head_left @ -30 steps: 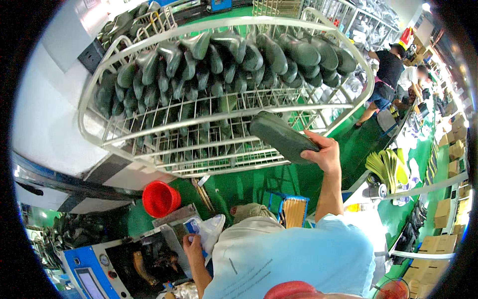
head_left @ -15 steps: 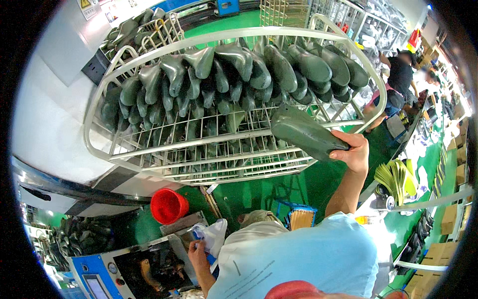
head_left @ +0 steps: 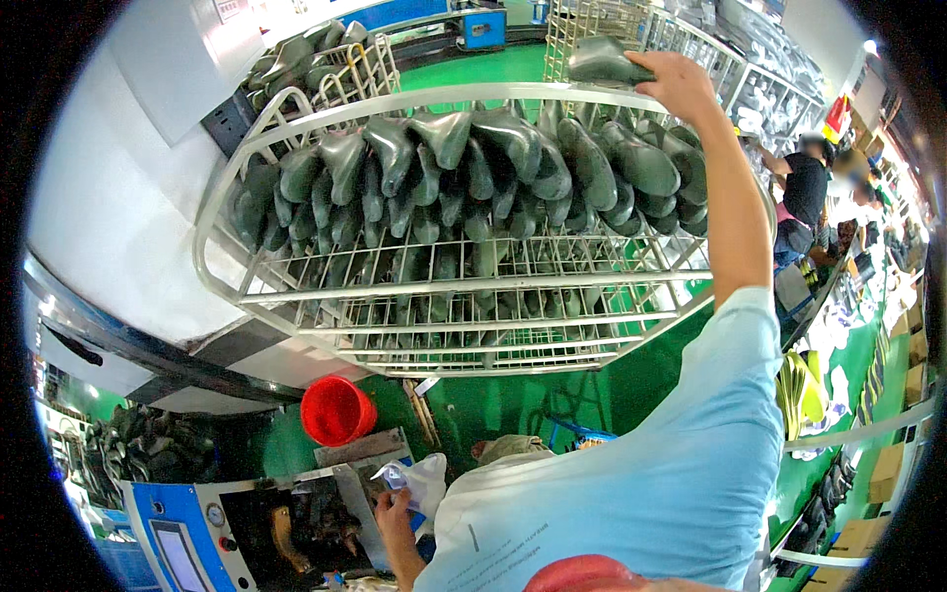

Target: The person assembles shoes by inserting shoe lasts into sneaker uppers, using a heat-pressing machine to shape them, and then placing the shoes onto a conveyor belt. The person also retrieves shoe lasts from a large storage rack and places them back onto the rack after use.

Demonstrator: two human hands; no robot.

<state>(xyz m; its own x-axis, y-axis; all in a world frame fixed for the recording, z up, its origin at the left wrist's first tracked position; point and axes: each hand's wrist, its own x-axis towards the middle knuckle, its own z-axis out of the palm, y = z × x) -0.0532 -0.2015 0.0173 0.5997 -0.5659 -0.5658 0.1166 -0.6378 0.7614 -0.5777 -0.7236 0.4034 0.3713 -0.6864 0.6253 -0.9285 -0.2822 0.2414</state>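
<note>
My right arm stretches forward over the rack, and my right hand [head_left: 681, 81] is closed round the narrow end of a dark green shoe last [head_left: 604, 61]. That last is beyond the rack's far top rail, held roughly level. Below it stands a white wire rack [head_left: 464, 288], whose top level bears rows of similar shoe lasts [head_left: 515, 138]; more sit on the lower levels. My left hand [head_left: 392, 505], low and near my body, is closed on a soft white piece [head_left: 424, 483] with a bluish patch. Its exact kind I cannot make out.
A red bucket [head_left: 337, 409] stands on the green floor beside the rack. At lower left is a blue machine [head_left: 168, 538] with a screen. Another rack of lasts [head_left: 296, 61] stands behind. On the right, a person [head_left: 804, 183] works along a bench.
My right hand has carried the shoe last from the rack's near right side up and away, past its far rail. My left hand keeps the white piece in about the same place.
</note>
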